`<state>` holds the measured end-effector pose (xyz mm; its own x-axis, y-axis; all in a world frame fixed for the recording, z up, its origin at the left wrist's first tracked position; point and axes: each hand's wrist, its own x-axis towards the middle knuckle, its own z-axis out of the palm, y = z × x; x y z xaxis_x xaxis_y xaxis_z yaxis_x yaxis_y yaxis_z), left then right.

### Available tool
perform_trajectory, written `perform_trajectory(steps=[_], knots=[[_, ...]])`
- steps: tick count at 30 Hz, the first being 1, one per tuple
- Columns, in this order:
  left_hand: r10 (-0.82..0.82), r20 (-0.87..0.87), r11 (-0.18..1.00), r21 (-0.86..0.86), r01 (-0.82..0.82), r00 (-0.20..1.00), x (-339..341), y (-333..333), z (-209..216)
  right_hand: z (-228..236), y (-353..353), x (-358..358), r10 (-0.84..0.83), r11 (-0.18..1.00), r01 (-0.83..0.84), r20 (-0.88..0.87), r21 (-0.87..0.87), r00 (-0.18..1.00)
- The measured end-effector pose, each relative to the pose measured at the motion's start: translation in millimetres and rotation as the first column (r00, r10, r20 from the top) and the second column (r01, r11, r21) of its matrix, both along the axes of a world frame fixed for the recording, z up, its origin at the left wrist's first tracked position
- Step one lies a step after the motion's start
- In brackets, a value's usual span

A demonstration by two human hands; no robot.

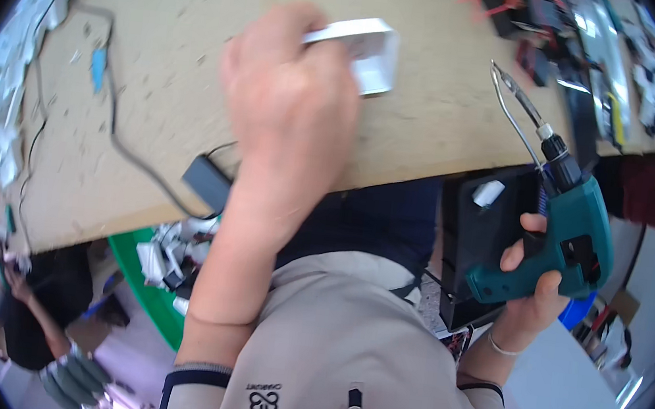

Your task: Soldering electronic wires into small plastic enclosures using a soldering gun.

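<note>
My left hand (292, 89) is over the wooden table, blurred by motion, with its fingers closed on a small white open box-shaped casing (376, 58). The casing's hollow inside faces partly toward me; my fingers hide its left part. Off the table's front edge, my right hand (532, 266) grips a green soldering gun (572, 230) by its handle. The gun's metal tip (526, 102) points up and away over the table, and a thin curved metal tube runs beside it.
A dark cable (113, 114) crosses the table near a black box (208, 182) at the front edge. White parts line the far left; tools and red wires (515, 17) lie back right. A green bin (126, 263) of parts stands below. Other people are on both sides.
</note>
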<state>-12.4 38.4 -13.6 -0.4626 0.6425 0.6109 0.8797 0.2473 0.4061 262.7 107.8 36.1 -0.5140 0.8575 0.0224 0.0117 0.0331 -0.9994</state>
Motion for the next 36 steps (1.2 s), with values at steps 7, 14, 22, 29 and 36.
perform_trajectory(steps=[7,14,22,29,36], knots=[[-0.001,0.019,0.994,-0.106,0.003,1.000,13,-25,24,-36,91,78,-0.291,0.949,0.179,-0.513,-0.258,0.807],[0.043,0.104,0.968,-0.252,-0.016,0.994,12,-45,42,-53,129,122,-0.394,0.907,0.160,-0.651,-0.390,0.649],[0.087,0.131,0.898,-0.440,-0.021,0.988,11,-38,40,-73,148,119,-0.401,0.874,0.094,-0.597,-0.478,0.695],[0.169,0.238,0.889,-0.456,-0.044,0.957,14,-34,44,-84,172,130,-0.334,0.889,0.019,-0.621,-0.457,0.710],[0.128,0.210,0.901,-0.434,-0.025,0.969,8,-35,32,-88,191,140,-0.328,0.916,0.014,-0.728,-0.401,0.602]])
